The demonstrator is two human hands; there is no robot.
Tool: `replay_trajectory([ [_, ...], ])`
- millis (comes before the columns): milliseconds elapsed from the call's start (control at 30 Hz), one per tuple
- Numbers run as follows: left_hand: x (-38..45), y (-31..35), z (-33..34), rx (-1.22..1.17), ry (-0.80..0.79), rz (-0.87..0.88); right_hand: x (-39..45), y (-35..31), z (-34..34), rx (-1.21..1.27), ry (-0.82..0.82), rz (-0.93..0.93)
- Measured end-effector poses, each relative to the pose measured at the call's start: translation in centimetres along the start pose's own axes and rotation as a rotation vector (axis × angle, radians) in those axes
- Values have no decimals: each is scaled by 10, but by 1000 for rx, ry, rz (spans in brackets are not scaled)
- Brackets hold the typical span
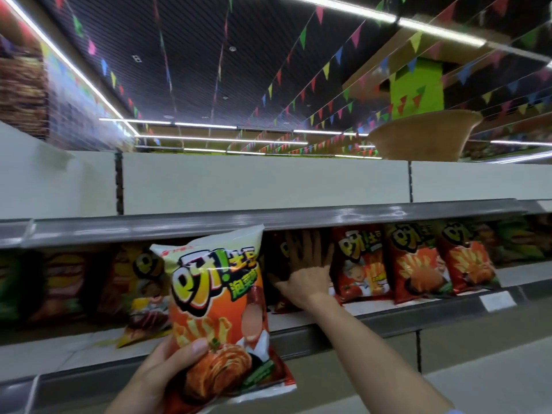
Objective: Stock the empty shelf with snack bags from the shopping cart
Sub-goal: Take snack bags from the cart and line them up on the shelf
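Note:
My left hand (161, 375) grips the lower part of an orange and cream snack bag (218, 297) and holds it upright in front of the shelf (388, 319). My right hand (304, 270) reaches into the shelf with fingers spread flat against a dark red snack bag (277, 258) standing there. To its right, three red snack bags (415, 261) stand upright in a row. The shopping cart is out of view.
The upper shelf (268, 216) runs just above the bags, with a white back panel behind it. Blurred yellow and red bags (140, 282) fill the shelf at the left, green bags (519, 240) at the far right. A woven basket (424, 135) sits on top.

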State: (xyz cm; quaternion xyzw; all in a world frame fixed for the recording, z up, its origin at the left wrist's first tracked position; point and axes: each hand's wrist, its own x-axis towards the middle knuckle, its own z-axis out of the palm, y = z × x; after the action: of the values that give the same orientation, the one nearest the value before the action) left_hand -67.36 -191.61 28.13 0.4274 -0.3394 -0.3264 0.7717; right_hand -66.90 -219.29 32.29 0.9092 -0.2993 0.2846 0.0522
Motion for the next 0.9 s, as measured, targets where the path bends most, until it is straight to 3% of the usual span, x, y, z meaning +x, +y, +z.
replay_trajectory([
  [33, -5, 7, -8, 29, 30, 2, 4, 2, 7, 2, 41, -56],
  [133, 2, 3, -13, 70, 57, 5, 19, 10, 25, -22, -53, -101],
  [233, 2, 2, -16, 70, 52, 20, 29, 18, 31, -25, 63, -158],
  [467, 2, 1, -12, 120, 68, -13, 22, 24, 29, 86, 91, -215],
  [533, 5, -3, -12, 130, 56, -36, 0, 22, 16, 225, 142, -153],
  [633, 12, -10, -7, 111, 32, -66, -48, 23, -4, 800, 210, -128],
  [733, 19, -23, 10, 70, -8, -42, -89, 29, -24, 1224, -7, -175],
  [833, 31, -38, 30, 76, 20, -38, -111, 39, -35, 1310, -207, -187],
  [900, 41, -49, 48, 130, 42, -22, -121, 50, -37, 1255, -211, -219],
])
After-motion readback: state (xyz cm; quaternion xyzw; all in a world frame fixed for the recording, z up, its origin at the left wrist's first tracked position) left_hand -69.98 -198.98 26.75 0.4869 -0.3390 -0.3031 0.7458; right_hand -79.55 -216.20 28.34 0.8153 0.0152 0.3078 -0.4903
